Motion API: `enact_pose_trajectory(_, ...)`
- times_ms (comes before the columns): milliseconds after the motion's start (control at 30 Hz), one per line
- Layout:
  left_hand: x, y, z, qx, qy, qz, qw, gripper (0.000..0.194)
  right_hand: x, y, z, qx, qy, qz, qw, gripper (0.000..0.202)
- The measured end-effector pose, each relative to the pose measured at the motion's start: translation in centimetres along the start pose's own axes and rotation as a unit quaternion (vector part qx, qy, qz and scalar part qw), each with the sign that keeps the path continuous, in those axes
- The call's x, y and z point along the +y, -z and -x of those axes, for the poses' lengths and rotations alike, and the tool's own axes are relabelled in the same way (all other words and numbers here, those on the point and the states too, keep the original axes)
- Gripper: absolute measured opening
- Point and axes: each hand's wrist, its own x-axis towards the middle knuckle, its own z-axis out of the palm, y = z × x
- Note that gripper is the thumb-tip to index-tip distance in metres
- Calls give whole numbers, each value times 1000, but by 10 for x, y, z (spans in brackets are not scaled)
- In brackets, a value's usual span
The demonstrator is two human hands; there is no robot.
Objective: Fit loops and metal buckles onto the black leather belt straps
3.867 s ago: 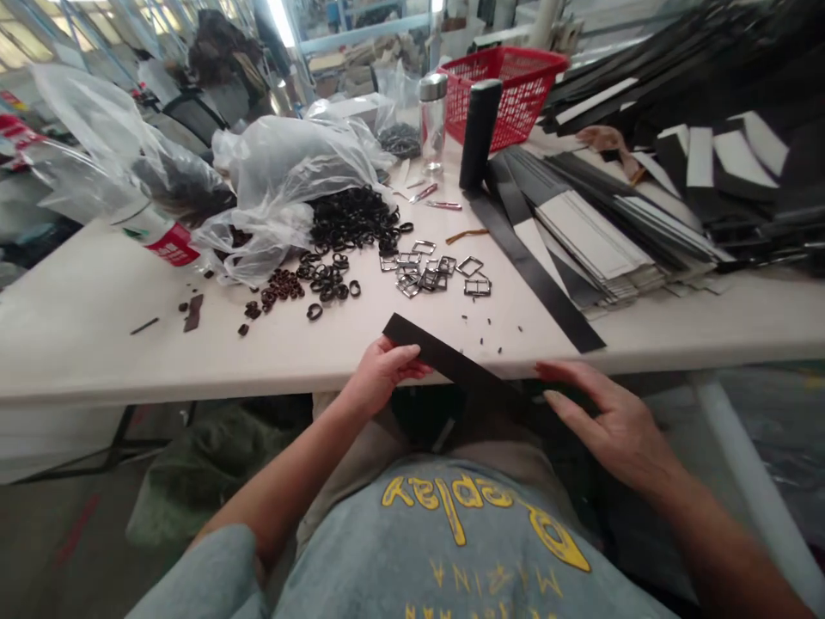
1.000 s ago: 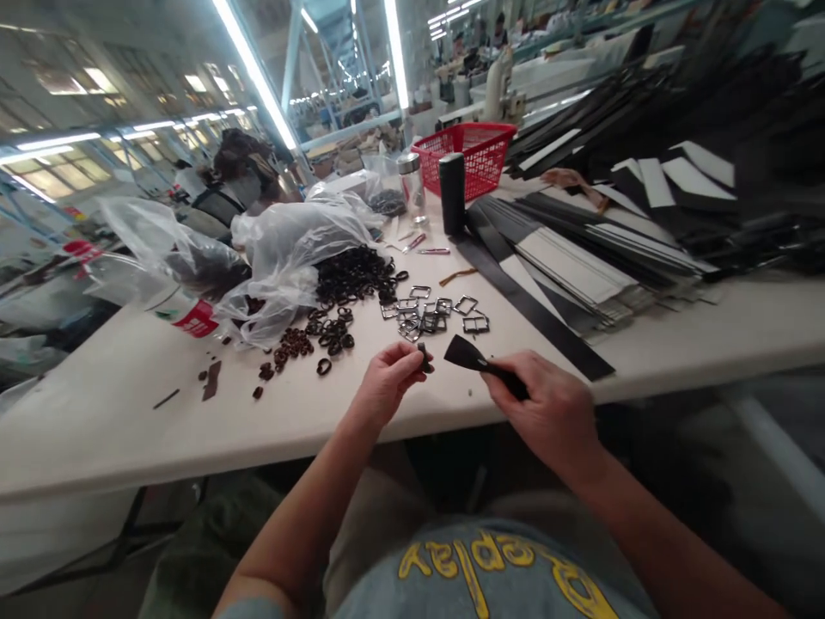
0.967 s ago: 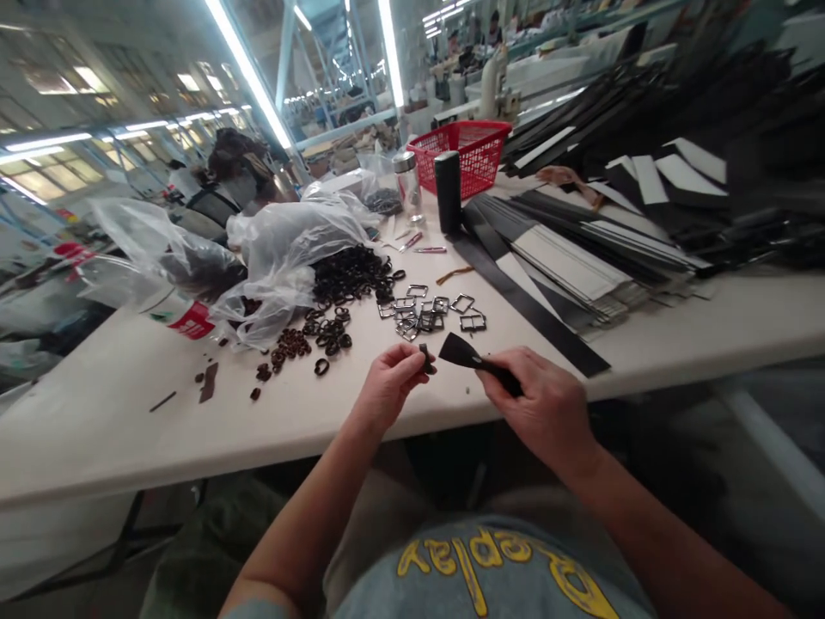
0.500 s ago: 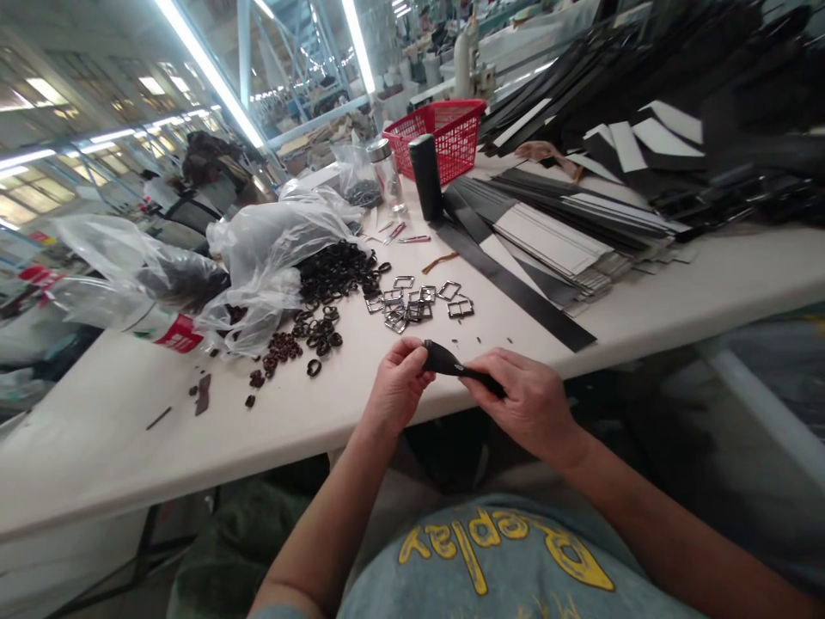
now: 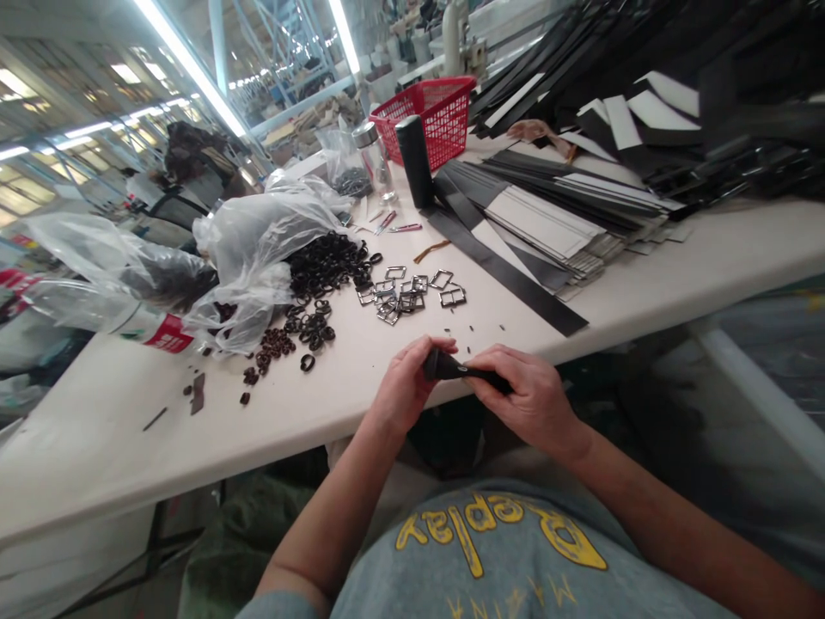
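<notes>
The left fingers point(image 5: 418, 351) close around the broad, curled end of a black strap point(image 5: 444, 367), and the right fingers point(image 5: 509, 359) grip it further along, where it bunches narrow; 1 small pale spot shows on it between the 2 grips. Both sets are at the near edge of the counter point(image 5: 348, 378).

Just past the fingers lie tiny dark bits point(image 5: 468, 350). Beyond these, straight ahead of the left fingers, is a loose cluster of metal buckles point(image 5: 412, 297). Left of the left fingers are brown loops point(image 5: 276, 344) and black loops point(image 5: 309, 325). Ahead of the right fingers, 1 flat dark strip point(image 5: 509, 275) slants away beside a stack of pale-faced strips point(image 5: 547, 225).

Farther ahead-left of the fingers sits a clear plastic bag point(image 5: 251, 223). Farther still, beyond both grips, stand 1 black cylinder point(image 5: 415, 163), 1 clear bottle point(image 5: 378, 168) and 1 red basket point(image 5: 448, 120).
</notes>
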Motion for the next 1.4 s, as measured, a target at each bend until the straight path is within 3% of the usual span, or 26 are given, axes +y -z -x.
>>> enact_pose_trajectory(67, -8, -7, 2, 13, -47, 1, 999, 42, 0, -2, 0, 13, -13, 22, 1000, 4)
enact_pose_trajectory(233, -31, -19, 11, -12, -37, -26, 999, 44, -3, -7, 0, 27, -6, 62, 998, 6)
enact_pose_trajectory(367, -38, -18, 15, -3, -64, -51, 997, 49, -6, -8, 0, 16, -9, 85, 996, 6)
enact_pose_trajectory(467, -34, -13, 14, 37, -97, -92, 990, 46, -4, -6, 1, -12, -43, 58, 997, 13)
enact_pose_trajectory(567, -28, -7, 14, 71, -127, -134, 980, 43, 0, -1, 3, -78, -131, -9, 988, 26)
enact_pose_trajectory(700, -26, -5, 16, 59, -127, -155, 978, 36, 5, 4, 7, -148, -196, -76, 966, 18)
enact_pose_trajectory(833, -22, -3, 18, 34, -108, -212, 971, 33, 8, 9, 6, -131, -180, -67, 973, 18)
enact_pose_trajectory(933, -14, 3, 16, 93, -138, -238, 957, 31, 12, 15, 3, -169, -173, -44, 969, 19)
enact_pose_trajectory(1000, -11, 7, 13, 116, -142, -219, 958, 31, 13, 17, 2, -163, -162, -21, 973, 21)
enact_pose_trajectory(1100, -11, 9, 10, 98, -118, -186, 971, 38, 11, 10, 3, -110, -111, 29, 987, 34)
enact_pose_trajectory(1200, -12, 5, 8, 86, -109, -174, 975, 33, 6, -1, 4, -80, -59, 72, 992, 32)
enact_pose_trajectory(1400, -4, 2, 4, 55, -102, -188, 975, 33, 5, -8, 5, -58, -67, 95, 992, 20)
